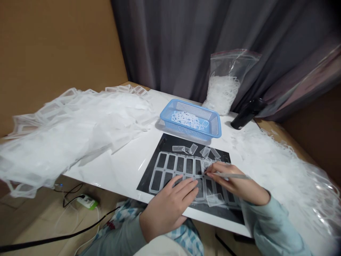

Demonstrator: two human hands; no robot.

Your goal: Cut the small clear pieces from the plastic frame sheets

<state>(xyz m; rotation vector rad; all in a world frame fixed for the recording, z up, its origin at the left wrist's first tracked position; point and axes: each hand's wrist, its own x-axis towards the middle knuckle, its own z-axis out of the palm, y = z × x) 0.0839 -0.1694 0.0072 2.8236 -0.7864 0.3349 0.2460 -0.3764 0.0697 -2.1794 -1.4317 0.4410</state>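
A translucent plastic sheet of rectangular frames point(171, 164) lies on a black mat point(146, 176). My left hand point(173, 201) rests flat on its lower middle, fingers stretched out. In my right hand point(231, 179), pinched between thumb and fingers, is a thin grey pen-like tool point(231, 175); its exact kind is hard to make out. The tool's tip is at the sheet, right of the middle, partly hidden by my fingers. Loose clear rectangular pieces point(193, 149) lie above the sheet, and another clear piece point(215, 200) lies across its lower edge.
Behind the mat stands a blue basket point(217, 125) with white thin frames point(186, 119) inside. A zip bag point(223, 90) of similar pieces and a black bottle point(247, 113) are at the back right. Piles of translucent sheets point(80, 121) and plastic scraps point(282, 167) cover both sides.
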